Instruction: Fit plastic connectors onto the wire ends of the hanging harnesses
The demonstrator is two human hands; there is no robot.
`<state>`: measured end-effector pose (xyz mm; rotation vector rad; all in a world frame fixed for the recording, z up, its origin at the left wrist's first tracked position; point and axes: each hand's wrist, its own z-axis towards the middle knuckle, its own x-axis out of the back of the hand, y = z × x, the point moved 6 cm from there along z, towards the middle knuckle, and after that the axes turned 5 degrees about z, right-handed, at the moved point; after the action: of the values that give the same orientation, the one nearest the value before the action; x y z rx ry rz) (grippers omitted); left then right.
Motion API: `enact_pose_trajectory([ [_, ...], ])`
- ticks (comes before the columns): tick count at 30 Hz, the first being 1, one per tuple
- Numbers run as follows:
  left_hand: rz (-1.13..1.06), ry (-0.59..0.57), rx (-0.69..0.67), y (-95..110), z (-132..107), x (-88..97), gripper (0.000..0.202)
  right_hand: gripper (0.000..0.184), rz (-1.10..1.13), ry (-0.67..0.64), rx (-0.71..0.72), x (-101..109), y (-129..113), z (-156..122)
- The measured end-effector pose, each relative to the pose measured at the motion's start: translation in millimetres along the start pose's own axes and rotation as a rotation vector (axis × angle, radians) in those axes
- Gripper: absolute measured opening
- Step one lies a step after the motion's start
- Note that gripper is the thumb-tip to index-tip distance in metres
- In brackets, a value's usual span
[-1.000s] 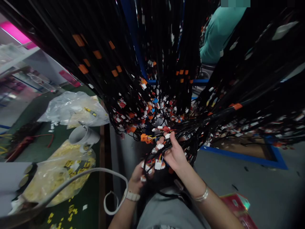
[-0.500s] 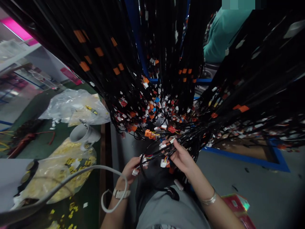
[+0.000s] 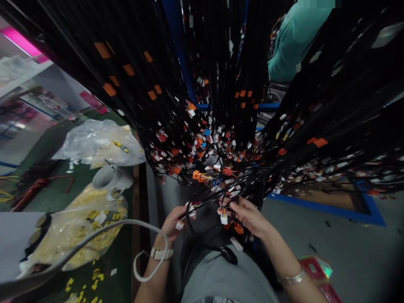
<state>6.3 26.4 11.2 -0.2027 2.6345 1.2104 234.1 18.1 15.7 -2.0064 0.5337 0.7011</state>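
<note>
Thick bundles of black wire harnesses (image 3: pixel 221 84) hang down in front of me, ending in many white, orange and red connectors (image 3: pixel 202 151). My left hand (image 3: pixel 172 223) is closed on a black wire branch with small white connectors (image 3: pixel 186 212). My right hand (image 3: pixel 251 216) pinches another branch of the same harness, with a white connector (image 3: pixel 224 219) and an orange one (image 3: pixel 239 229) at its fingertips. Both hands sit just above my lap.
To the left, a green table (image 3: pixel 53 198) holds clear plastic bags of yellow parts (image 3: pixel 78 227), a white mug (image 3: pixel 110 179) and a grey cable (image 3: pixel 104 231). A person in a teal shirt (image 3: pixel 290 42) sits behind the harnesses. A red box (image 3: pixel 318 273) lies on the grey floor at right.
My right hand has dropped lower and drawn toward me along the wires. My left hand has moved left and up, away from the right hand, keeping its wire branch.
</note>
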Motion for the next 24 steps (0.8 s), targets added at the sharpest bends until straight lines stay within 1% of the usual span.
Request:
enact_pose_trajectory([
  [4, 0.037, 0.026, -0.011, -2, 2, 1.9, 0.020, 0.032, 0.022, -0.032, -0.024, 6, 0, -7],
  [7, 0.047, 0.039, -0.017, -3, 2, 3.0, 0.022, 0.037, 0.011, 0.010, -0.017, 14, 2, -10],
  [10, 0.037, 0.032, -0.017, -4, 2, 2.7, 0.022, 0.037, -0.066, 0.066, 0.002, 23, 2, -12],
  [12, 0.042, 0.028, -0.012, -5, 2, 1.8, 0.022, 0.035, -0.149, 0.067, 0.021, 27, 1, -12],
  [16, 0.059, 0.035, -0.009, -4, 0, -1.1, 0.023, 0.039, -0.258, 0.082, 0.030, 29, 1, -13],
  [19, 0.081, 0.039, -0.023, -3, -1, -3.0, 0.024, 0.039, -0.302, 0.134, 0.081, 28, -3, -14],
  [21, 0.094, 0.038, -0.031, -3, -1, -3.2, 0.024, 0.039, -0.321, 0.140, 0.105, 27, -4, -15],
  [24, 0.106, 0.037, -0.030, -5, 1, -1.6, 0.021, 0.040, -0.249, 0.095, 0.042, 25, -1, -15],
])
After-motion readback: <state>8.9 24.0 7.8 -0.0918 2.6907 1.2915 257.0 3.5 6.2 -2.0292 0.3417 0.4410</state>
